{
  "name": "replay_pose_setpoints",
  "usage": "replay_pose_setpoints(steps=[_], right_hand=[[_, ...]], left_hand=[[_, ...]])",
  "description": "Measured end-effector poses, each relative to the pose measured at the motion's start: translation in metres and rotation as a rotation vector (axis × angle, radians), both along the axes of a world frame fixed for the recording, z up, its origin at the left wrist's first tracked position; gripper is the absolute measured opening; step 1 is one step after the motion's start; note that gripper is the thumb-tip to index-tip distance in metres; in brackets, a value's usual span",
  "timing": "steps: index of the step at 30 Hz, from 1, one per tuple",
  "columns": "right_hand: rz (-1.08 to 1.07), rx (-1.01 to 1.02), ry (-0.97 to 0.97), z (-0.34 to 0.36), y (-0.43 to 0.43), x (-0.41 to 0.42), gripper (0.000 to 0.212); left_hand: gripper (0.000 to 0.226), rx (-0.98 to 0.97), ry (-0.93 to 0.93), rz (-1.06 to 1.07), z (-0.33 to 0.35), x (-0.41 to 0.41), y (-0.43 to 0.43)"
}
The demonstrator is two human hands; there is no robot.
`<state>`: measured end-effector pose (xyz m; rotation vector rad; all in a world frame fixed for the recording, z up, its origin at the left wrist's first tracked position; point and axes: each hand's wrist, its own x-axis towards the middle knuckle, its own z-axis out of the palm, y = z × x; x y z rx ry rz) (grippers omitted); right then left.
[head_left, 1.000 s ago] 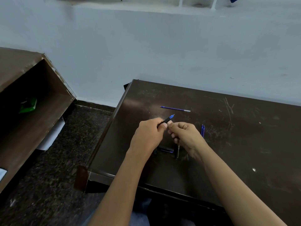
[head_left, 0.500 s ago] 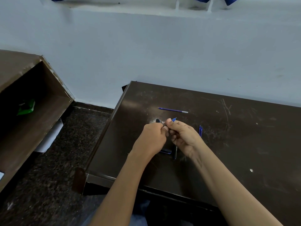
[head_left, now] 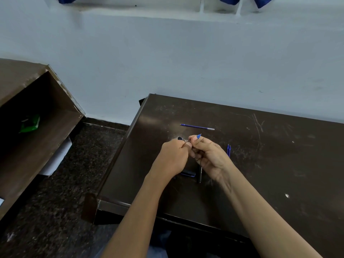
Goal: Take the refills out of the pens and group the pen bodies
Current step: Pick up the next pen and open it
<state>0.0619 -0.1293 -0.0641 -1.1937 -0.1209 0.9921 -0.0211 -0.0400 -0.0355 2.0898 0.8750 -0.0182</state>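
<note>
Far left: brown shelf unit, cut off by the frame edge. Something green lies in its dark recess; too dim to identify. A white sheet-like item shows under the shelf's lower edge, mostly hidden.

Dark brown counter, scratched surface, right side running out of frame.

Left hand above the counter near its left half, fingers curled closed. A small dark end of the pen body pokes out above the knuckles, with a bit of metal beside it; the rest is buried in the fist, so length and shape cannot be judged.

Touching it on the right, the right hand, thumb and forefinger pinched together, remaining fingers loosely bent. A short blue tip sticks up past the fingertips; whether it is joined to the piece in the left hand cannot be told, as the fingers cover the gap.

Beyond the hands, a loose blue refill lies flat on the counter, clear of both hands.

Below and between the hands, partly covered: a dark piece with blue trim and a slim dark pen barrel, lying on the counter just beside each other.

Right of the right hand: two blue refills side by side, lower ends hidden behind the hand.
</note>
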Motion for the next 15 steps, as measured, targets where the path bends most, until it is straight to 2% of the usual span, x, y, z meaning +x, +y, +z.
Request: replay_pose_setpoints(steps=[6,9,12,15], right_hand=[[0.027,0.071,-0.014,-0.001,-0.004,0.002,0.016],[0.046,0.094,-0.004,0.002,-0.005,0.007,0.008],[0.071,0.117,-0.023,0.003,-0.008,0.009,0.020],[0.087,0.173,-0.054,0.004,-0.010,0.012,0.016]], left_hand=[[0.039,-0.190,-0.068,0.025,-0.003,0.000,0.001],[0.037,-0.360,-0.106,0.043,-0.004,0.002,0.002],[0.036,-0.541,-0.156,0.060,-0.005,0.001,0.002],[0.040,-0.764,-0.184,0.067,-0.004,0.000,0.005]])
